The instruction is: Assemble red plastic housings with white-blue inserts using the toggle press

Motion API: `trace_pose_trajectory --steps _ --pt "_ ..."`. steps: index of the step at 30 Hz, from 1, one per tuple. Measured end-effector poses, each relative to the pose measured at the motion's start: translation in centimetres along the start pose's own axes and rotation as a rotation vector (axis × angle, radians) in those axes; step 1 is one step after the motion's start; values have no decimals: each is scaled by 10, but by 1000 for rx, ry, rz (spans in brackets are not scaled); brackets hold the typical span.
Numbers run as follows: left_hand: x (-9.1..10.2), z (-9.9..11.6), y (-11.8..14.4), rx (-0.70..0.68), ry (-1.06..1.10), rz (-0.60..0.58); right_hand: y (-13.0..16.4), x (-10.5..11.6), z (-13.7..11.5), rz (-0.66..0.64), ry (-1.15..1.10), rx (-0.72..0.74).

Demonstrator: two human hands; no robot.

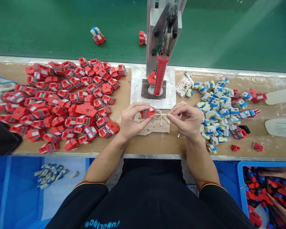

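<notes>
My left hand (131,119) grips a small red and grey plastic part (147,112) above the middle of the wooden bench (157,143). My right hand (184,118) pinches a thin pale pin (160,114) that points left at the red part, its tip close to or touching it. Both hands hover over a small worn cardboard pad (154,125) with a few loose pins on it. Just behind stands a hand press (163,41) with a red ribbed handle (160,74) and a red part on its base plate (153,92).
A big heap of red parts (64,101) covers the bench's left side; grey, blue and yellow parts (219,108) lie in a pile on the right. A bundle of pins (183,86) sits beside the press. A blue bin of parts (264,194) and another person's hand (280,173) are at lower right.
</notes>
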State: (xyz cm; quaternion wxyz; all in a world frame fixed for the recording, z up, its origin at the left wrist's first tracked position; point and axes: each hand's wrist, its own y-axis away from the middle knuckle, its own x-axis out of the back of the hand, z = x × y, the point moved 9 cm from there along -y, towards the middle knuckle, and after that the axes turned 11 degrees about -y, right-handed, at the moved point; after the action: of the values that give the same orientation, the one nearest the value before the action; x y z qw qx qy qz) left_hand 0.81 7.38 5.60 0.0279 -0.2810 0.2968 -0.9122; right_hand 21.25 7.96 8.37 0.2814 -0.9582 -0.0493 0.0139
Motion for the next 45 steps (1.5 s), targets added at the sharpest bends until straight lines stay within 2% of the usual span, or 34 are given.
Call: trace_pose_trajectory --steps 7,10,12,15,18,21,22,24,28,29,30,32,35,39,42,45 --pt "4 5 -1 -37 47 47 1 0 -2 -9 53 15" --pt "4 4 -1 -36 56 48 0 11 -2 23 39 13" --pt "5 3 -1 -29 61 49 -1 17 3 -4 99 -35" --pt "6 1 -1 -19 66 50 0 10 19 -200 274 -152" --pt "6 -1 -2 -18 70 58 6 -8 32 -429 368 -193" --pt "7 -4 -2 5 62 64 8 -11 33 -506 330 -189" --pt "8 -6 -3 22 60 64 6 -5 31 -476 305 -188" --pt "10 -9 -4 53 65 72 0 17 26 -325 260 -175" --pt "20 -14 -5 95 87 130 -5 84 11 176 219 -91" --pt "21 -16 -5 104 92 144 -2 97 9 265 222 -81" --pt "23 -17 -5 115 99 157 0 107 8 322 230 -81" --pt "24 -21 -5 139 124 179 4 119 8 357 279 -105" --pt "23 -28 -4 186 188 199 5 125 12 249 453 -162" --pt "21 -34 -3 254 287 206 -6 120 29 -62 802 -234" --pt "19 -35 -3 284 333 193 -25 114 54 -215 998 -304" --pt "16 -34 -3 297 372 166 -41 103 85 -371 1120 -440"
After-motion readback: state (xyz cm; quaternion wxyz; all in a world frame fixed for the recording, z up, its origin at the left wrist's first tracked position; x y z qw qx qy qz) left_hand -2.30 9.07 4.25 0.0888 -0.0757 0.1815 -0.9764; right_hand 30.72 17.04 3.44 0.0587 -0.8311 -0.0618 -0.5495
